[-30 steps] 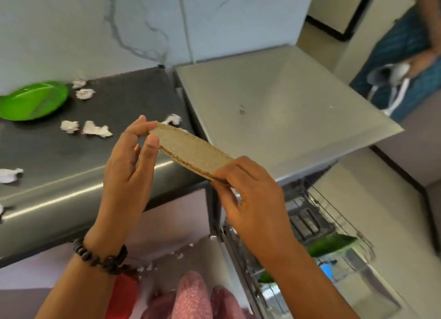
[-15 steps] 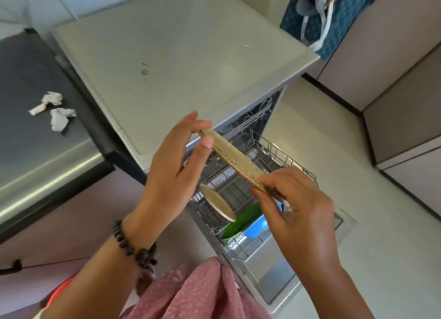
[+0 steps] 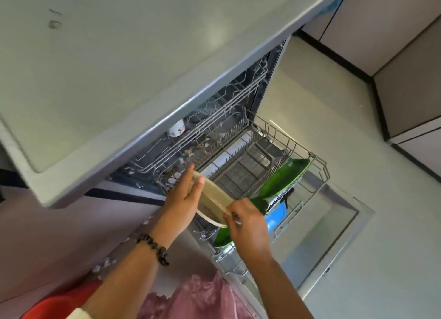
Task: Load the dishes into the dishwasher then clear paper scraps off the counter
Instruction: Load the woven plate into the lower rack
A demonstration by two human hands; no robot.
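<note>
The dish-loading step is in hand: both hands hold a speckled beige plate [image 3: 214, 197] on edge just above the near left corner of the pulled-out lower rack [image 3: 274, 137]. The left hand [image 3: 183, 199] steadies its far rim with straight fingers, and the right hand [image 3: 248, 225] pinches the near rim between thumb and fingertips. Green plates [image 3: 284, 178] already stand on the rack's right side, with something blue below them. Next, I judge, the plate must go down upright between the tines without knocking another pale plate [image 3: 210, 218] directly beneath. The counter with its paper scraps is out of view, and the dim upper rack [image 3: 214, 108] is hard to read.
</note>
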